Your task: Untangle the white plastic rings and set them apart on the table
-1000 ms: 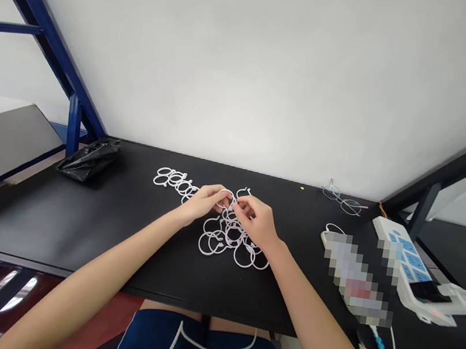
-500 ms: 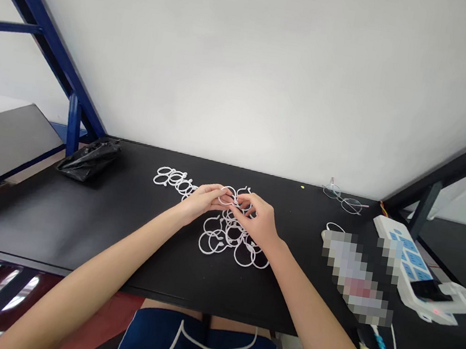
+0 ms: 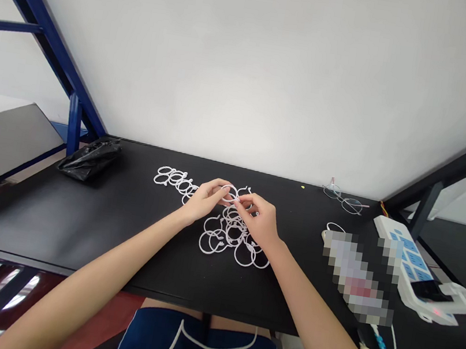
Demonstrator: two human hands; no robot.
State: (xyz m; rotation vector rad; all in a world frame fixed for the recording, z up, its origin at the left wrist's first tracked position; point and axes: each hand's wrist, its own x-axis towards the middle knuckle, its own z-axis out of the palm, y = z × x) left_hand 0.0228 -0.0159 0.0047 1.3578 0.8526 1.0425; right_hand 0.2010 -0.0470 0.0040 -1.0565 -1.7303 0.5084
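Note:
A white plastic ring (image 3: 230,186) with a clasp is held between both hands just above the black table. My left hand (image 3: 208,197) grips its left side between thumb and fingers. At its right side, near the clasp, the thumb and fingertips of my right hand (image 3: 258,216) are pinched. Below my hands lies a loose pile of similar white rings (image 3: 234,234), several of them overlapping, some with their clasps apart. Left of my left hand, a row of white rings (image 3: 177,178) stretches along the table, its near end partly hidden by that hand.
A black plastic bag (image 3: 90,160) lies at the table's left end. Toward the right are eyeglasses (image 3: 351,205), a blurred-out object with a cable (image 3: 383,344), and a white power strip (image 3: 412,265) with plugs. A white wall rises behind the table (image 3: 133,224).
The ring between my hands has turned slightly and its two sides look closer together. My right fingers have closed in on its clasp. The pile and the row have stayed put.

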